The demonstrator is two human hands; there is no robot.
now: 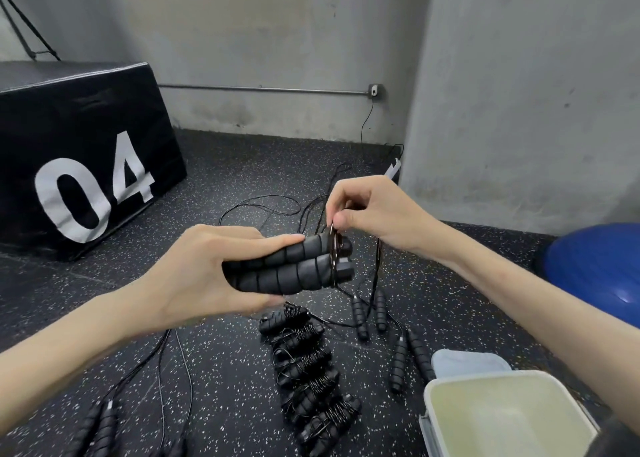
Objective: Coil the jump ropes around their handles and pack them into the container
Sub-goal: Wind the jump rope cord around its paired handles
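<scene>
The black padded box (79,138) at the left carries the number "04" in large white digits on its front face (the only readable marking in view).

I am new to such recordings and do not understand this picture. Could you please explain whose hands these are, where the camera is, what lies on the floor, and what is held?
There is no machine here. A person wears one camera on the head, looking down at both bare hands. The left hand grips a pair of black ribbed foam handles held side by side. The right hand pinches the thin black rope at the handles' end, where a first loop goes round them. On the dark speckled rubber floor lies a row of already coiled black jump ropes, some loose uncoiled ones, and an open pale plastic container, with no rope visible inside. Behind stand a black box marked 04 and a blue ball.
</scene>
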